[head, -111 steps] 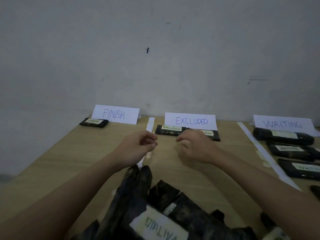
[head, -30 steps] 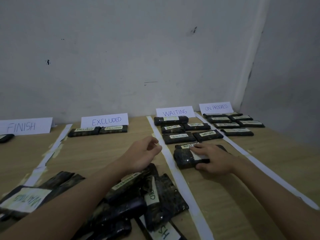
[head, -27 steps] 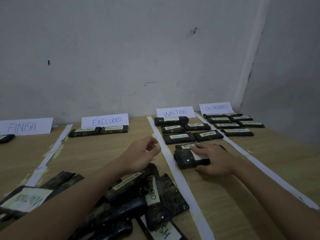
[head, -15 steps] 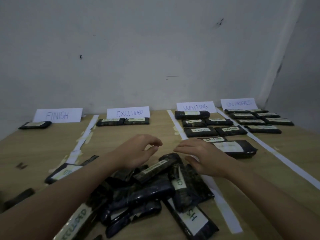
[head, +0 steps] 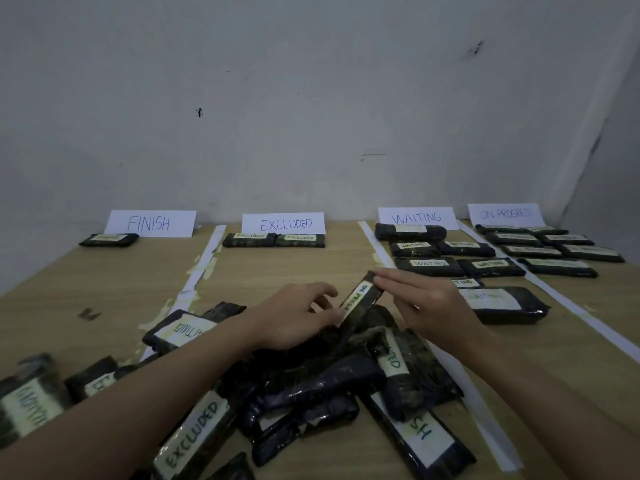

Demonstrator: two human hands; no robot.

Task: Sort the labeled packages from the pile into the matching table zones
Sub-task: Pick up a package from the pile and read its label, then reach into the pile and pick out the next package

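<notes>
Four signs line the wooden counter (head: 104, 292) against a grey wall (head: 311, 98). Both hands, left (head: 294, 320) and right (head: 426, 303), empty half a second ago, now pinch an ON PROGRESS package (head: 360, 303) above the pile (head: 311, 386).

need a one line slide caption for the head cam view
Both hands, left hand and right hand, lift an ON PROGRESS package from the pile before four labeled table zones.

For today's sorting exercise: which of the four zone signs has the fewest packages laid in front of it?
The FINISH sign, far left: a single package lies before it. EXCLUDED has two; WAITING and ON PROGRESS each have several.
</notes>
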